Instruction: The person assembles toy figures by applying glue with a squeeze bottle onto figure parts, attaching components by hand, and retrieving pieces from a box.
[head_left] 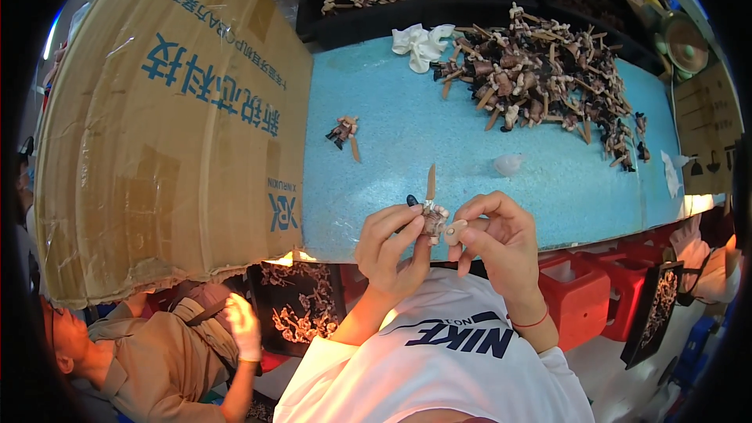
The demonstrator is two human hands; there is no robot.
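Observation:
My left hand (393, 247) is closed around a small figurine (432, 223) with a brown torso. A tan blade-shaped piece (432, 182) points up from it, away from me. Between the fingertips of my right hand (501, 243) is a small pale rounded piece (455, 232), close beside the figurine; its exact kind is too small to make out. Farther left on the blue table lies a single similar figurine (343, 132) with its own tan blade. A large heap of such figurines (540, 70) covers the far right of the table.
A tall cardboard box (172, 125) stands along the table's left side. On the blue tabletop (376, 180) are a crumpled white tissue (421, 45) and a small translucent cup-like thing (508, 164). Black trays line the back. Red stools (576, 298) and a seated co-worker (172, 345) are nearby.

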